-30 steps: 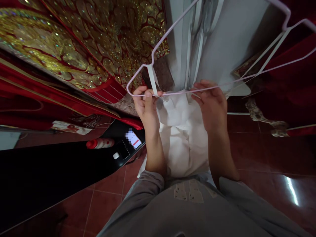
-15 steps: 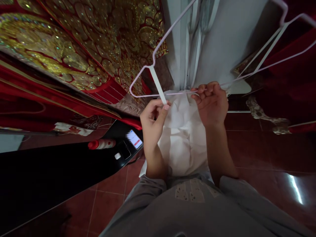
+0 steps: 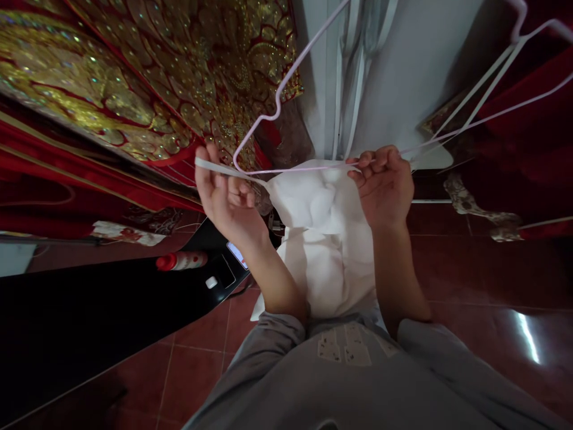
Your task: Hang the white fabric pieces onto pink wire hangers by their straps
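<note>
A pale pink hanger point(image 3: 277, 111) stretches across in front of me, its notched left shoulder bare of any strap. My left hand point(image 3: 230, 200) is out past the hanger's left corner. It holds a white strap point(image 3: 224, 169), drawn taut sideways over its raised fingers. The strap leads to a white garment point(image 3: 329, 239) that hangs down before my body. My right hand point(image 3: 385, 188) has its fingers curled at the hanger's lower bar, near the garment's upper right edge. On the hanger's right side, two more white straps point(image 3: 489, 74) loop up to the notch.
Red and gold sequined clothes point(image 3: 147, 101) hang close on the left, dark red cloth point(image 3: 528, 161) on the right. A black table point(image 3: 89, 310) at lower left bears a red-capped bottle point(image 3: 183, 260), phones and a small white case point(image 3: 211, 282). The floor is red tile.
My left hand has moved left, taking the strap from the hanger's left notch out beyond its corner. My right hand stays at the lower bar.
</note>
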The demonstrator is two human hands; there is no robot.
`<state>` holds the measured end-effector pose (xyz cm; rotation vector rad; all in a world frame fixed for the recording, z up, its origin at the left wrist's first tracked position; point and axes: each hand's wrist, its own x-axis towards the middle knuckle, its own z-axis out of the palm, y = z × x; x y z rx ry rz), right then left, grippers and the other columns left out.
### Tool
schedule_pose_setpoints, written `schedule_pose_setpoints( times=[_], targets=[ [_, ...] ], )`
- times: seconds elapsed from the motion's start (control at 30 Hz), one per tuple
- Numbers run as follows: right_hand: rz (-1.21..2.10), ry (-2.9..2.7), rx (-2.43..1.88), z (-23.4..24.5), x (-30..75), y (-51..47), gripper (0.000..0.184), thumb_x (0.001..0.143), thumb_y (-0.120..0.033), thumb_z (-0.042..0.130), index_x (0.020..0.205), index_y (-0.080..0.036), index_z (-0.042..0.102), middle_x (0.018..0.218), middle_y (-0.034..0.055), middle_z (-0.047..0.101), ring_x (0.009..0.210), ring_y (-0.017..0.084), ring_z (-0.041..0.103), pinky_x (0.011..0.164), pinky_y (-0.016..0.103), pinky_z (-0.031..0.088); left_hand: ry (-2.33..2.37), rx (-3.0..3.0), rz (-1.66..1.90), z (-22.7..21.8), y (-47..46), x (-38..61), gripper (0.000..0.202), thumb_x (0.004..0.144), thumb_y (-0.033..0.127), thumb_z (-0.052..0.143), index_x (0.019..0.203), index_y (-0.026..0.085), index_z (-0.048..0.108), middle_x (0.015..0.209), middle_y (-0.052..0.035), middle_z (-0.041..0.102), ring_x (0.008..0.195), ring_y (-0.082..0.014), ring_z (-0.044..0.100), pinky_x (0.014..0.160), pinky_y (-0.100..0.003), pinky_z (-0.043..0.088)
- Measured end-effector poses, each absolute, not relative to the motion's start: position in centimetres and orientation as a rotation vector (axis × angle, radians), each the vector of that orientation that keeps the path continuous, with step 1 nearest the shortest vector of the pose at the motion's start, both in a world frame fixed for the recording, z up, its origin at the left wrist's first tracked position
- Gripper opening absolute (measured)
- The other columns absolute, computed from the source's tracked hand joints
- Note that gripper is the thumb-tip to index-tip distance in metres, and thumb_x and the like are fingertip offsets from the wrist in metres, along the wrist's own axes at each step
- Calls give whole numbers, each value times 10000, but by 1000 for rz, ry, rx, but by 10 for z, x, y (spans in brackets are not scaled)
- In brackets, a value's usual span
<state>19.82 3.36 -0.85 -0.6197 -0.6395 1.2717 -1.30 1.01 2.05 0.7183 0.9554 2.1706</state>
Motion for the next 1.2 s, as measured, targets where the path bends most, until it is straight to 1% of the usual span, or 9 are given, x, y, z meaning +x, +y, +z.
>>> schedule_pose_setpoints(
  times=[0.1,0.2,0.4,0.5,0.57,0.63,0.73,0.93,1.2],
  targets=[
    [1289,-628,-610,-8,195,33,365,954,-525,726,763,-254,574,770,-19,693,877,143,782,727,244,682,1059,726,1964,4,7,-6,205,1022,331,703,1188,234,776,1416,-91,781,657,-108,490,480,-263,251],
    [1281,-614,-615,-6,190,33,362,965,-518,713,757,-255,575,759,-28,693,864,135,782,729,238,680,1006,839,1779,-4,5,12,326,982,522,771,1120,227,772,1305,-114,815,599,-107,459,479,-277,238],
    [1206,-672,-706,-4,193,27,271,965,-484,691,829,-257,631,842,-15,751,884,147,787,782,285,688,848,898,1810,-3,8,43,334,1029,565,755,999,239,690,961,-30,746,517,-88,390,480,-255,300],
    [983,-678,-859,-9,205,23,139,935,-362,723,902,-228,707,913,27,780,840,143,776,792,291,675,832,946,1820,-4,13,39,379,1027,604,759,992,238,666,984,-26,719,514,-77,370,478,-259,293],
    [770,-603,-897,-14,218,24,56,938,-256,689,890,-229,701,859,-6,728,755,90,720,735,219,626,819,973,1828,-5,17,35,395,1022,613,766,987,237,651,984,-29,726,510,-77,348,474,-269,270],
    [576,-524,-903,-19,232,27,120,930,-160,635,896,-248,709,829,-42,677,700,50,651,690,159,575,805,999,1827,-6,21,32,412,1003,628,783,980,243,640,961,-25,738,498,-81,318,466,-284,247],
    [461,-563,-940,-26,248,36,256,873,-63,673,941,-280,789,933,-40,740,798,57,660,731,142,576,854,1016,1844,-6,25,31,440,989,669,774,966,256,624,959,-21,740,491,-91,289,465,-303,232],
    [538,-782,-956,-22,249,42,72,851,-211,840,834,-243,778,830,10,683,750,108,594,724,221,572,875,961,1818,-2,21,36,474,937,681,804,929,260,589,948,-21,738,474,-88,233,466,-307,172],
    [435,-793,-1027,3,242,17,74,884,-240,762,813,-220,754,810,23,663,753,126,622,779,271,579,852,989,1814,-4,22,31,399,975,612,799,924,266,606,971,-29,756,473,-94,230,475,-318,174]
  ],
)
